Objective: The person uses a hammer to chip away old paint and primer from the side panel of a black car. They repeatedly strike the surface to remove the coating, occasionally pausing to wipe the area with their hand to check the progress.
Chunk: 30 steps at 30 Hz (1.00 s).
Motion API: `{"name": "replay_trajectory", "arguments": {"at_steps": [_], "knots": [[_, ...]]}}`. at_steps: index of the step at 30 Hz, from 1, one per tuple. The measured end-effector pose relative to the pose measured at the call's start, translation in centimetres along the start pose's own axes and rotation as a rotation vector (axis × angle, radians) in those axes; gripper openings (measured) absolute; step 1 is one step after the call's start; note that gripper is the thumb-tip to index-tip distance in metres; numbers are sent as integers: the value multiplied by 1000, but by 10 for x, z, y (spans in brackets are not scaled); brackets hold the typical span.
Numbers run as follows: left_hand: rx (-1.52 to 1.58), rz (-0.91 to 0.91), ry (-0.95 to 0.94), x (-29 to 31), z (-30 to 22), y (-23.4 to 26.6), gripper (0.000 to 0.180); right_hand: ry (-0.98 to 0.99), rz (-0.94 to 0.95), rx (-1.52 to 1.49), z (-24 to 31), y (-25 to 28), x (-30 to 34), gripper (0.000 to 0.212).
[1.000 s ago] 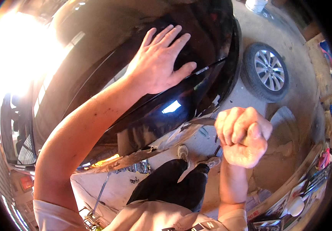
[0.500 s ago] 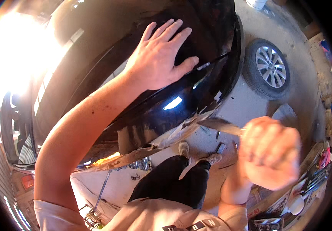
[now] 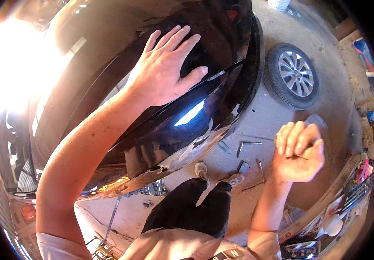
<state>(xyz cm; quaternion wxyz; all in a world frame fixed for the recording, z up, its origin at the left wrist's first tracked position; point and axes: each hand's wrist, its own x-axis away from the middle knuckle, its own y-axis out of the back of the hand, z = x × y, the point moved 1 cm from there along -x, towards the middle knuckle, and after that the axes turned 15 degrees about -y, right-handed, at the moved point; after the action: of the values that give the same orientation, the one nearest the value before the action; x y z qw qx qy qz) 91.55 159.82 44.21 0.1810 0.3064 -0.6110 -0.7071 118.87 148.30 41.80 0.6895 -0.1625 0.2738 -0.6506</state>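
Observation:
My left hand (image 3: 163, 65) lies flat on a glossy black car panel (image 3: 161, 143), fingers spread, near the seam by the curved corner. Along the panel's lower edge runs a ragged pale strip (image 3: 195, 149) where the black surface looks peeled or broken. My right hand (image 3: 299, 151) is raised to the right of the car, apart from it, with its fingers curled in toward the palm. What those fingers hold, if anything, is hidden.
A wheel with a silver rim (image 3: 297, 73) lies on the floor beyond the car's corner. An L-shaped tool (image 3: 247, 144) and a small dark box (image 3: 242, 167) are by my feet. Several items crowd a shelf (image 3: 338, 212) at the right. A white bucket (image 3: 279, 4) stands far back.
A long thin piece stretched between the car's edge and my right hand before; it no longer shows. My right hand has moved slightly up and turned. My left hand stays on the panel.

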Motion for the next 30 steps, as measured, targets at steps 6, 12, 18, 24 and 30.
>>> {"name": "replay_trajectory", "arguments": {"at_steps": [6, 12, 18, 24, 30], "knots": [[-7, 49, -5, -2, 0, 7, 66, -14, 95, 708, -49, -16, 45, 41], [11, 109, 17, -12, 2, 13, 68, 221, 456, 682, -59, -69, 36, 47], [72, 166, 76, -13, -2, 15, 72, 283, 484, 461, -49, -96, 38, 31], [109, 193, 121, -20, -6, 15, 80, 114, 243, 433, -72, -64, 7, 28], [126, 215, 158, -20, -7, 15, 81, 136, 295, 163, -28, -76, 6, 29]]}}
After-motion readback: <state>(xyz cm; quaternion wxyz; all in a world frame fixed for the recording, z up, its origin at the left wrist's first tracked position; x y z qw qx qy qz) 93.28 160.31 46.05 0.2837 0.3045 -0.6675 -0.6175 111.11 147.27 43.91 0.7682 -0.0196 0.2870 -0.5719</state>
